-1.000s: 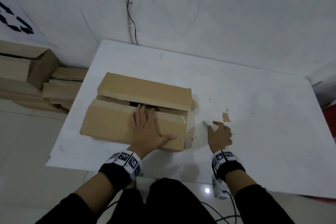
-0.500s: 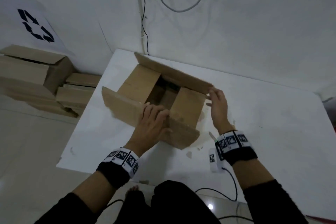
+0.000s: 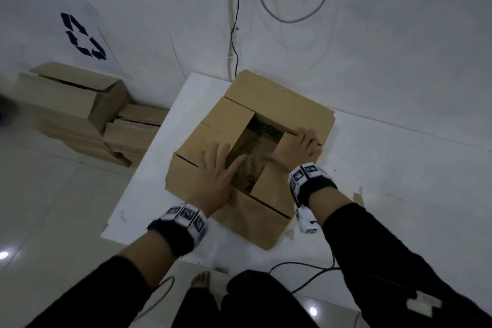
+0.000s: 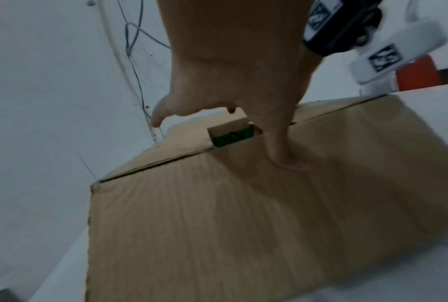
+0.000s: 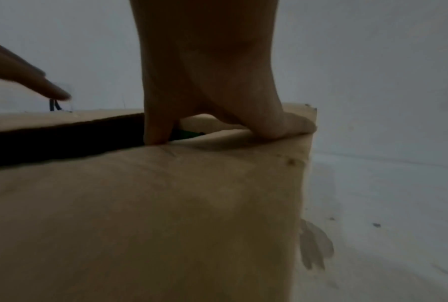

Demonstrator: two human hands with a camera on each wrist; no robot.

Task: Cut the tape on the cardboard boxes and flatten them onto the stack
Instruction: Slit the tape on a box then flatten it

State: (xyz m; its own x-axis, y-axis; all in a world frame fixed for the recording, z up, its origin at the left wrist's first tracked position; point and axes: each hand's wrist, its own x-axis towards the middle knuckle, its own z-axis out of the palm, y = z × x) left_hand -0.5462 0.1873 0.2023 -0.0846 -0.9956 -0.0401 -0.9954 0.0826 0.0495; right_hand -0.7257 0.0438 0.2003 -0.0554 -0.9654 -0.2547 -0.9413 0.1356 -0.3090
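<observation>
Recycling symbol (image 3: 83, 36): three dark chasing arrows on a white sheet on the wall, upper left of the head view; no words with it.

Green print (image 3: 266, 131): on the inner face of the cardboard box (image 3: 282, 104), frame centre; illegible.

Black-and-white square code markers (image 3: 303, 173): on both wristbands; patterns only, no readable characters.

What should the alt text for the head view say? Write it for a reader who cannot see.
Seen from above, a left hand and a right hand press flat on the flaps of an open cardboard box on a white table. More boxes sit on the floor to the left, under a recycling sign.
</observation>
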